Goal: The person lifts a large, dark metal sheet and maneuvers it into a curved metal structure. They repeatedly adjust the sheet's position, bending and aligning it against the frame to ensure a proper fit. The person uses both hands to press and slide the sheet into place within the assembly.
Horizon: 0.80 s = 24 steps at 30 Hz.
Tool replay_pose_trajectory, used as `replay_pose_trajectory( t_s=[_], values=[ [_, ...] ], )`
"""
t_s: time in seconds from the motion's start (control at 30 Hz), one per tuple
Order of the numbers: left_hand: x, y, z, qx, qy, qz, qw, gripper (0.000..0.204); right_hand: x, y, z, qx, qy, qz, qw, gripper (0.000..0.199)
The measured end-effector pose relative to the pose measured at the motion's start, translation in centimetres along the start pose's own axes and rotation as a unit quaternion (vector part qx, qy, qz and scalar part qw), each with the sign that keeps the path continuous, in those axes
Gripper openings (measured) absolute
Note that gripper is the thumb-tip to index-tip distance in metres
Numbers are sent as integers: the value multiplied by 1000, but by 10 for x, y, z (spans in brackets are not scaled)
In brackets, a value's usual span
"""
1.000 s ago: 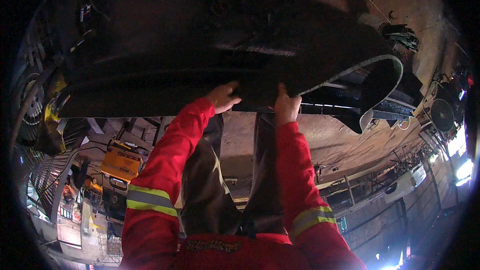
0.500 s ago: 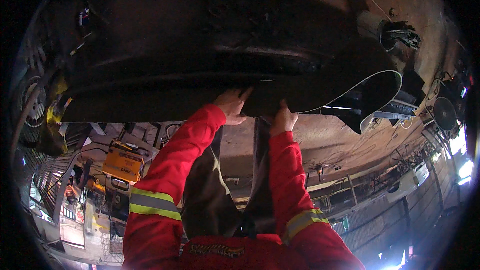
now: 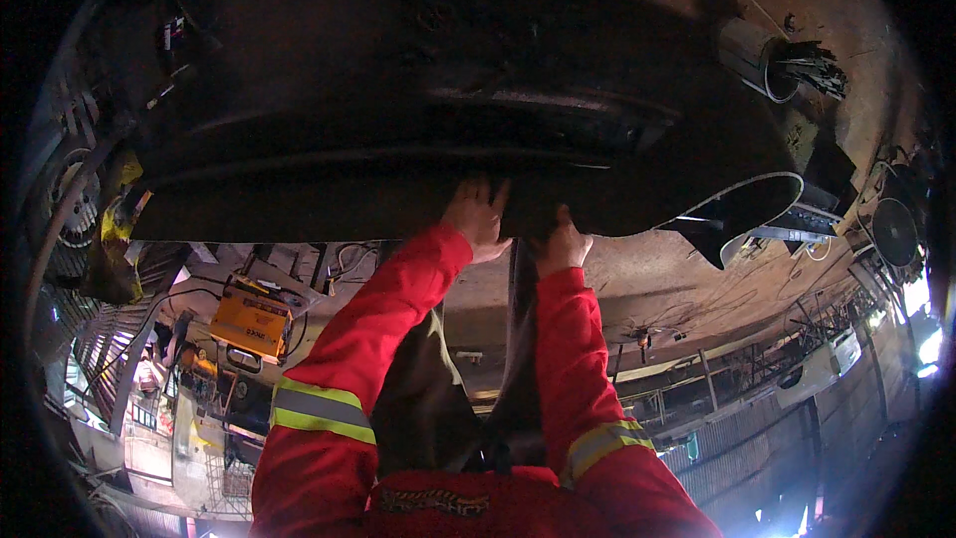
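A long, dark sheet (image 3: 378, 201) spans the view in front of me, its near edge running left to right. Its right end bends round in a curl with a pale edge. I cannot make out its material. My left hand (image 3: 479, 219) lies on the sheet near its middle, palm down with fingers spread. Just to the right, my right hand (image 3: 563, 242) grips the near edge, one digit on top and the other fingers partly hidden. Both arms are in red sleeves with reflective bands.
An orange machine (image 3: 249, 324) with a handle and cables stands at the lower left. Beside the sheet's left end is a yellow, worn piece (image 3: 118, 229). A pale bucket (image 3: 749, 60) of dark strips lies at the upper right, and a dark round disc (image 3: 893, 231) is at the far right.
My left hand has slid slightly right and flattened with fingers spread on the sheet. The right hand stays nearly in place. The sheet's curled right end looks narrower.
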<state>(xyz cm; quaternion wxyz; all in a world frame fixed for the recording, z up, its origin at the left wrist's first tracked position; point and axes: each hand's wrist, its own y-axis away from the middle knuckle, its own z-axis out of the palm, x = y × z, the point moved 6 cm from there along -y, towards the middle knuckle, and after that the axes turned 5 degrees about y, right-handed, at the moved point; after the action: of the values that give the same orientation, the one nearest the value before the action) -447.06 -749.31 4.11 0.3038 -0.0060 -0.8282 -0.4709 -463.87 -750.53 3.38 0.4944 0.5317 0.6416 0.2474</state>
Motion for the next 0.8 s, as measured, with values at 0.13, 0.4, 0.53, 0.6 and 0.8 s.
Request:
replay_pose_trajectory(
  t_s=[0.13, 0.4, 0.53, 0.6, 0.8],
  values=[
    [-1, 10, -4, 42, 19, -19, 999, 92, -12, 8, 9, 8, -30, 54, 998, 34],
    [-33, 21, 9, 45, 134, -52, 988, 92, -26, 23, 9, 63, 1, 136, 989, 37],
    [-44, 27, 3, 18, 16, -60, 998, 97, -29, 14, -3, 77, -4, 129, 989, 39],
    [-30, 22, 0, -12, -4, -84, 996, 99, -32, 10, -9, 63, 0, 111, 992, 40],
    [10, 0, -6, -15, -30, -69, 997, 99, -52, 18, -5, 75, 37, 61, 995, 40]
  ],
)
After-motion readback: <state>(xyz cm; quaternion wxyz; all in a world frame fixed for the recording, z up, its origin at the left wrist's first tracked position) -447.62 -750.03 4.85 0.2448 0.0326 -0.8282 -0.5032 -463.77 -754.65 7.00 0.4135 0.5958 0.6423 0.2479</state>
